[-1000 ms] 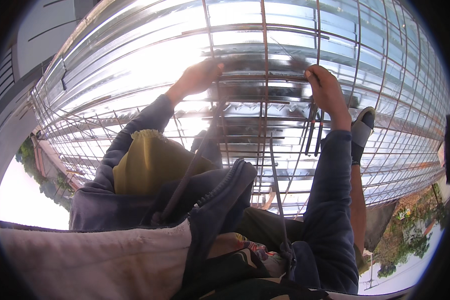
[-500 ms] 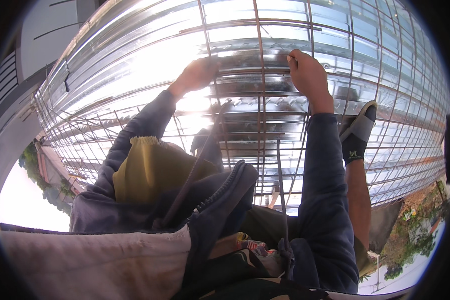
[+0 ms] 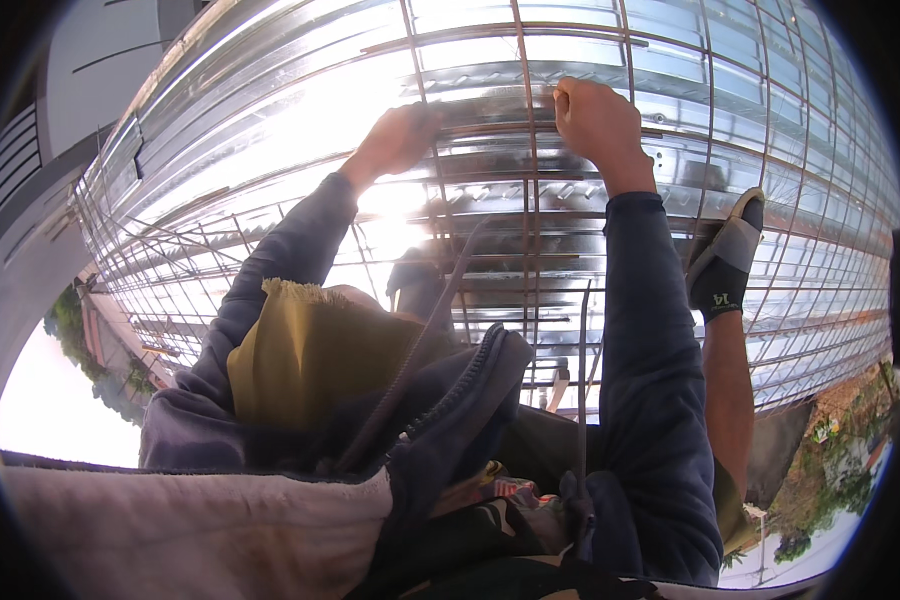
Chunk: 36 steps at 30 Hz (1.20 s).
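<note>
My right hand [image 3: 598,125] has moved up and to the left along the rebar mesh [image 3: 530,250] since a second ago, and it now sits clenched in a fist around one of the thin rusty bars near the top of the grid. The dark tool that hung below it earlier no longer shows under the fist, so I take it the tying at the lower crossing is finished and I am on to the next one. My left hand [image 3: 395,140] has drifted only a little; it lies on the mesh with its fingers curled down over a crossing of bars, though the glare there is strong and I cannot tell whether it grips a bar or just presses on it.

The mesh lies over the shiny corrugated metal decking [image 3: 270,110], which spreads out on all sides and throws the sun back at me. My foot in a dark sandal [image 3: 725,265] rests on the bars just right of my right sleeve. A loose length of rebar [image 3: 410,360] slants across my lap, over my open dark jacket [image 3: 450,420], and another thin rod stands near my right elbow. Both crowd the space between my arms, and the bright reflection hides the crossings near my left wrist.
</note>
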Tool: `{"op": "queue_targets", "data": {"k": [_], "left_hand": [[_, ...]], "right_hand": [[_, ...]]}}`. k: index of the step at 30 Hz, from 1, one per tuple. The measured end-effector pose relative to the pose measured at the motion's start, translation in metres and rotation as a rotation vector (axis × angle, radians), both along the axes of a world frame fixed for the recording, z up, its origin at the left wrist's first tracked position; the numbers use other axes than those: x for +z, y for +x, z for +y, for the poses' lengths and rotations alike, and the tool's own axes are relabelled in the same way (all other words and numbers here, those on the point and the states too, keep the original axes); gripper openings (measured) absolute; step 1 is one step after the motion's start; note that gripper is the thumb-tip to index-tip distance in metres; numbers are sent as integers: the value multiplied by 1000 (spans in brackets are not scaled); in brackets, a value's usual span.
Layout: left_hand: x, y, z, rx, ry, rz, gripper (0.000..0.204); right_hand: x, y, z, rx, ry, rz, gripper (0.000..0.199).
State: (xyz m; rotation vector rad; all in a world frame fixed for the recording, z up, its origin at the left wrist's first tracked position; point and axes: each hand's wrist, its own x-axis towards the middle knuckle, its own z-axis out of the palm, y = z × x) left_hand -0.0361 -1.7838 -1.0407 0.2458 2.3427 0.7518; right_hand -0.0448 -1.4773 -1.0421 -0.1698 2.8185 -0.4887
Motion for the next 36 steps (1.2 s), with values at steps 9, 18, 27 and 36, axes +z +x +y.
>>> {"op": "queue_targets", "data": {"k": [9, 18, 27, 36], "left_hand": [[-4, -2, -2, 30, -20, -41, 52], [2, -6, -15, 31, -67, -86, 58], [5, -26, -81, 44, -334, 655, 40], [-28, -66, -142, -180, -312, 838, 24]], "right_hand": [[-4, -2, 10, -49, 84, -100, 21], [-19, -1, -1, -48, -108, -238, 18], [-1, 14, -1, -154, -280, 12, 15], [-6, 29, -47, -1, -184, -200, 20]]}}
